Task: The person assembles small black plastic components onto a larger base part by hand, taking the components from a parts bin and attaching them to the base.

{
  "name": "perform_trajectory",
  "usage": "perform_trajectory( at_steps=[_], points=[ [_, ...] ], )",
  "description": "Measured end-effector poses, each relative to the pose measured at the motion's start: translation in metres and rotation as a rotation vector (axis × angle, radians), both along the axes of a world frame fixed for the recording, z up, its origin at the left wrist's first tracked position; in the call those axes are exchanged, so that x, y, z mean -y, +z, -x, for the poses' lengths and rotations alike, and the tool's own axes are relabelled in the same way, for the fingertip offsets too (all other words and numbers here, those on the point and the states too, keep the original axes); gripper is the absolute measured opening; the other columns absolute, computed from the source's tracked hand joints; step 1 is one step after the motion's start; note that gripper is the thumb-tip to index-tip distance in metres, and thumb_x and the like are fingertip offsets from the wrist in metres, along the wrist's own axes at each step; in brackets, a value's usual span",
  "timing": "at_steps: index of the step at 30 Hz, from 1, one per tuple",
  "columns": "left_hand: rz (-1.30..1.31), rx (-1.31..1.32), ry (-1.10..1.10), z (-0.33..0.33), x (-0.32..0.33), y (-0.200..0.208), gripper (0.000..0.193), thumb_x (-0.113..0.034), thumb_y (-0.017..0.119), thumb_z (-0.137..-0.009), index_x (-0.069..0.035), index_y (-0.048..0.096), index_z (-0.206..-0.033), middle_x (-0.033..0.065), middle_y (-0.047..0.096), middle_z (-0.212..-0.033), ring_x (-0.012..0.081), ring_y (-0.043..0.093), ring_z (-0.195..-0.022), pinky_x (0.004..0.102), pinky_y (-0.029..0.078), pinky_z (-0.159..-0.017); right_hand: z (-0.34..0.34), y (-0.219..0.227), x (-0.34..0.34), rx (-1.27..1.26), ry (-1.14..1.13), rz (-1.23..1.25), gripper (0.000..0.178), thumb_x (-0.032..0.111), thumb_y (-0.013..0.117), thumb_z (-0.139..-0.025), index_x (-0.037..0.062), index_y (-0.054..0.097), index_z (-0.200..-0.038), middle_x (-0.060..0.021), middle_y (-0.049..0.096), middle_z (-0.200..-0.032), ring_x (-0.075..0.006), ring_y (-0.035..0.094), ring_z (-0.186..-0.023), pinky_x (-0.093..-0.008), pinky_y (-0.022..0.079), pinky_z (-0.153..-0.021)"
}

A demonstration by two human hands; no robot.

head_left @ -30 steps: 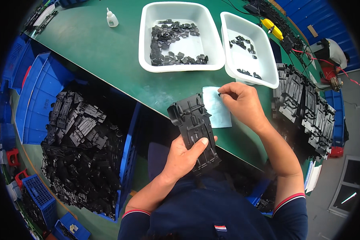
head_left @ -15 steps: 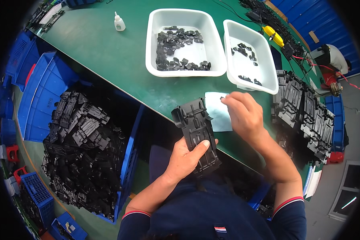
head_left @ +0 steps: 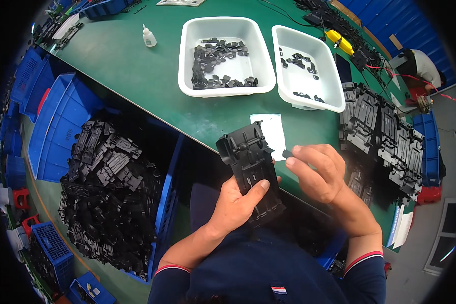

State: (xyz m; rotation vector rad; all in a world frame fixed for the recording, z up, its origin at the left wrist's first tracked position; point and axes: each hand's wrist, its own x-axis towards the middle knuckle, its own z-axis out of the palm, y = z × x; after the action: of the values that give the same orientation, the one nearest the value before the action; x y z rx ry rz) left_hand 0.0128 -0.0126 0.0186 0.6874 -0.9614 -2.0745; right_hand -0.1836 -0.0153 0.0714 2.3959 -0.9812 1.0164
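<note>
Your left hand (head_left: 236, 202) grips the long black moulded plastic bracket (head_left: 249, 169) by its lower end, thumb pressed over the face, so the part stands tilted above the near edge of the green counter (head_left: 137, 66). Your right hand (head_left: 316, 172), at three o'clock of the bracket, pinches a small black plastic clip (head_left: 287, 153) between thumb and fingertips, just beside the bracket's upper right edge. A pale rectangular paper sheet (head_left: 273, 133) lies flat on the counter at one o'clock of the bracket, partly behind it. At twelve o'clock sit two white rectangular plastic tubs (head_left: 187, 61) holding loose black clips, and at eleven o'clock stands a small white squeeze bottle (head_left: 148, 37).
</note>
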Motion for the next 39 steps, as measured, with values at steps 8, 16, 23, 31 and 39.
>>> perform_trajectory(
  at_steps=[8,16,23,31,39],
  points=[
    [-0.014,0.005,0.014,0.003,-0.006,0.003,0.029,-0.008,0.055,-0.094,0.002,0.053,-0.121,0.0095,0.063,-0.108,0.0166,0.062,-0.102,0.0304,0.051,-0.085,0.001,-0.006,-0.004,0.049,-0.033,-0.012,0.033,0.002,0.072,-0.066,0.0019,0.066,-0.098,-0.0106,0.064,-0.094,-0.0201,0.062,-0.071,-0.0284,0.05,-0.057],
    [-0.134,0.026,0.051,0.006,0.0,-0.013,0.023,-0.008,0.055,-0.093,0.002,0.056,-0.114,0.0097,0.064,-0.105,0.0158,0.063,-0.097,0.03,0.051,-0.084,0.001,-0.024,0.018,1.016,-0.381,-1.019,0.011,0.003,0.065,-0.084,-0.0018,0.067,-0.094,-0.0016,0.065,-0.082,-0.0059,0.056,-0.072,-0.0217,0.046,-0.062],
    [-0.153,0.034,0.016,0.001,0.006,-0.026,0.029,-0.007,0.055,-0.093,0.002,0.053,-0.12,0.0097,0.061,-0.112,0.0184,0.063,-0.1,0.0309,0.052,-0.086,0.007,-0.03,0.045,1.031,-0.534,-1.263,0.012,0.001,0.064,-0.082,-0.0031,0.068,-0.093,-0.0035,0.066,-0.08,-0.0073,0.057,-0.07,-0.0224,0.047,-0.064],
    [-0.145,0.038,-0.027,-0.001,0.008,-0.029,0.036,-0.006,0.055,-0.093,0.003,0.049,-0.128,0.0095,0.058,-0.121,0.0222,0.062,-0.105,0.0328,0.051,-0.089,0.011,-0.045,0.052,0.797,-0.586,-1.153,0.014,0.003,0.063,-0.081,-0.0024,0.068,-0.092,-0.0052,0.067,-0.08,-0.0089,0.059,-0.069,-0.0249,0.048,-0.063],
    [-0.126,0.035,-0.041,-0.002,0.008,-0.031,0.036,-0.007,0.055,-0.094,0.003,0.049,-0.128,0.0096,0.058,-0.12,0.0208,0.062,-0.105,0.0325,0.051,-0.09,0.001,-0.051,0.053,0.379,-0.61,-0.823,0.012,0.002,0.063,-0.08,-0.0008,0.067,-0.091,-0.0093,0.066,-0.08,-0.0168,0.063,-0.069,-0.0288,0.05,-0.066]
  ],
)
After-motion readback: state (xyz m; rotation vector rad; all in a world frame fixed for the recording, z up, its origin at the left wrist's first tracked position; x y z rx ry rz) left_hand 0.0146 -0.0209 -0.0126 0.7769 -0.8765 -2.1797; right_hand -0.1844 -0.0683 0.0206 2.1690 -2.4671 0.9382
